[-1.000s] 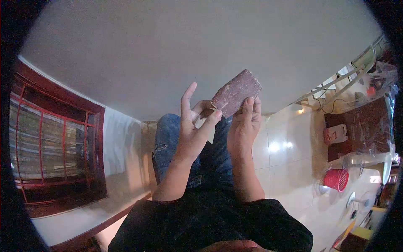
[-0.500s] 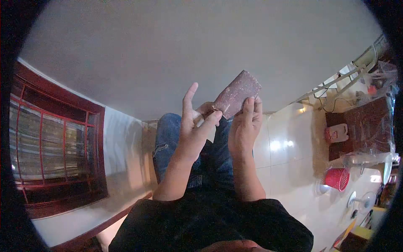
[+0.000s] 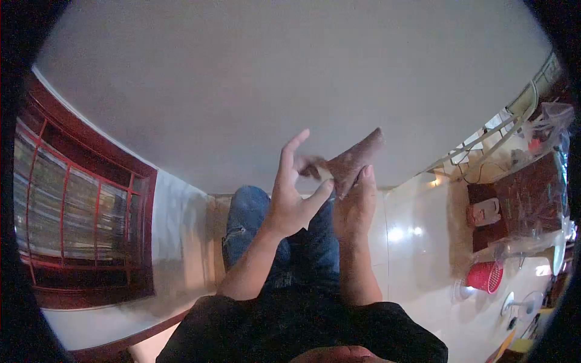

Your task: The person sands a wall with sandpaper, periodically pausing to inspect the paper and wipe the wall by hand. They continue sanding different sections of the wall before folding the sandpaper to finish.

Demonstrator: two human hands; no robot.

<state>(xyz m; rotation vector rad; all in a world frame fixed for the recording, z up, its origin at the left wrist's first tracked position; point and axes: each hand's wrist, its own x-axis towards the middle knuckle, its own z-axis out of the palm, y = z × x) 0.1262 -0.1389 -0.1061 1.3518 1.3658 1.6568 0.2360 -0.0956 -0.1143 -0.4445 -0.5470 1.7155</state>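
Note:
My right hand [image 3: 358, 202] grips a folded, reddish-brown sheet of sandpaper [image 3: 358, 158] with whitish specks, its thumb along the lower right edge. The sheet slants up to the right in front of the grey wall. At its lower left corner is my left hand [image 3: 293, 196], with the index finger raised, the thumb stretched toward the sheet and the other fingers blurred. A small pale piece [image 3: 326, 173] shows between the left thumb and those blurred fingers; I cannot tell what it is. Below both hands are jeans-covered legs [image 3: 249, 209].
A plain grey wall [image 3: 260, 72] fills the view ahead. At left is a red-framed window [image 3: 78, 218] with bars. On the right, a white jug [image 3: 485, 212], a pink basket [image 3: 484, 277] and a plastic-covered brown piece of furniture [image 3: 529, 190] stand by the shiny tiled floor [image 3: 417, 260].
The sandpaper has turned and now shows a narrower side, lower in the view. My left hand has shifted right, its thumb has come off the sheet's corner, and its fingers are blurred.

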